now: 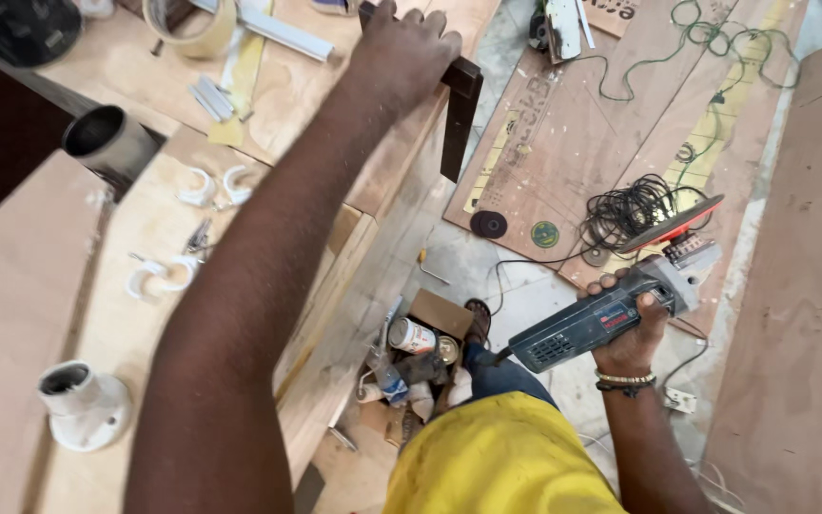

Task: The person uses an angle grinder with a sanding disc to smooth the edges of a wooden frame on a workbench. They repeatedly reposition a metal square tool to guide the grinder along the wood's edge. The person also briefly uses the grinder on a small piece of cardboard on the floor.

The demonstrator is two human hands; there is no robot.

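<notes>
Your left hand (401, 52) clamped the dark rectangular wooden bar (459, 109) at the plywood surface (145, 238) edge; your right hand (635, 328) wrapped the blue-grey angle grinder (601, 319), red disc clear of it, no cut visible.

A carpentry workshop: plywood sheets (563, 143), angle grinder (601, 319), pipe clips (206, 187), tape roll (192, 24)

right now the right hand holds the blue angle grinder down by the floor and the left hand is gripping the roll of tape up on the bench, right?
Not quite. In the head view the left hand grips a dark wooden piece at the bench edge, not the roll of tape, which lies untouched further left. The right hand does hold the blue angle grinder.
</notes>
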